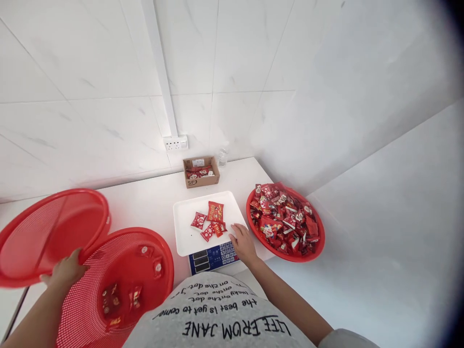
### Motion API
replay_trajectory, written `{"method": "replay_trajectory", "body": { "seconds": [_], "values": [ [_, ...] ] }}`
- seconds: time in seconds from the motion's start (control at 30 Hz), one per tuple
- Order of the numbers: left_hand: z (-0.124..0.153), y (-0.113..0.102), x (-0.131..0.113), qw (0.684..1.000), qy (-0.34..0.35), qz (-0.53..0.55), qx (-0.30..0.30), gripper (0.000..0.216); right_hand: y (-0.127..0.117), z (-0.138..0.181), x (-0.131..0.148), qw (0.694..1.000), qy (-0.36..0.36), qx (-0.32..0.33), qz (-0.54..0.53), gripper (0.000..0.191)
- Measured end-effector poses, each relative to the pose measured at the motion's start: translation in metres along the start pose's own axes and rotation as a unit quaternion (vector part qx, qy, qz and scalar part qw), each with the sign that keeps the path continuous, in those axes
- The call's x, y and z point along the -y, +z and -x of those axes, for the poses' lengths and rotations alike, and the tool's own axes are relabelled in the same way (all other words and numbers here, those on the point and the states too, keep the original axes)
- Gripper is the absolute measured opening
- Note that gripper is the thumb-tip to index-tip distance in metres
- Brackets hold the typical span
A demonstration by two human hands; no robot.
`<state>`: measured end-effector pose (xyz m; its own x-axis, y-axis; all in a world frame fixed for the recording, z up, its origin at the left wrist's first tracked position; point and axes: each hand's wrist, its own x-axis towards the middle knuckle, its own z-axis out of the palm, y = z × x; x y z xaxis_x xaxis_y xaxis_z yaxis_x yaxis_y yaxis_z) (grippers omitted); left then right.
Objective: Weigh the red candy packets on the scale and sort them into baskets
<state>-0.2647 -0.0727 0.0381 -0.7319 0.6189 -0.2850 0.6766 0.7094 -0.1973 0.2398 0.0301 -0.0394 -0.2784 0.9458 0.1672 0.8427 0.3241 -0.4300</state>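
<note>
Handling of wrapped packets at a scale: the right grip (243, 244) is resting with fingers loosely spread at the right edge of a white rectangular tray (183, 237), apparently holding nothing, while a few small red shiny-wrapped packets (215, 211) are lying on the tray just left of it. The left grip (67, 271) is lying at the rim of a broad round red plastic basket (68, 237); whether it is clenching that rim, one cannot tell. Taking up a packet would seem to be calling for a light fingertip pinch. Right of the right grip, a round red plastic basket heaped with packets (250, 212) is standing near the tray; beyond the grip, a small brown cardboard box (203, 182) is sitting on the white counter (242, 179). The right grip is partly covering the blue keypad panel (213, 261); the broad basket is overlapping a deep red mesh basket (78, 299) beside the left grip, possibly hindering access.
</note>
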Motion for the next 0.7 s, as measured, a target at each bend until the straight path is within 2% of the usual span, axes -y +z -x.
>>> {"method": "replay_trajectory", "body": {
  "seconds": [0.2, 0.33, 0.43, 0.6, 0.7],
  "values": [
    [0.004, -0.006, -0.02, 0.977, 0.131, -0.144, -0.085, 0.044, 0.0, 0.0, 0.0, 1.0, -0.003, -0.002, 0.0, 0.037],
    [0.002, -0.011, -0.039, 0.957, 0.196, -0.184, -0.107, 0.05, -0.001, 0.0, 0.001, 1.0, -0.002, -0.002, 0.006, 0.037],
    [-0.001, -0.015, -0.045, 0.944, 0.228, -0.208, -0.117, 0.055, -0.002, 0.0, 0.002, 1.0, -0.004, -0.004, -0.006, 0.036],
    [-0.011, -0.02, -0.031, 0.933, 0.254, -0.22, -0.127, 0.057, -0.002, 0.0, 0.003, 1.0, 0.004, 0.001, -0.007, 0.036],
    [-0.017, -0.021, -0.026, 0.953, 0.198, -0.181, -0.144, 0.051, -0.002, 0.0, 0.002, 1.0, 0.007, 0.0, -0.007, 0.036]
  ]
}}
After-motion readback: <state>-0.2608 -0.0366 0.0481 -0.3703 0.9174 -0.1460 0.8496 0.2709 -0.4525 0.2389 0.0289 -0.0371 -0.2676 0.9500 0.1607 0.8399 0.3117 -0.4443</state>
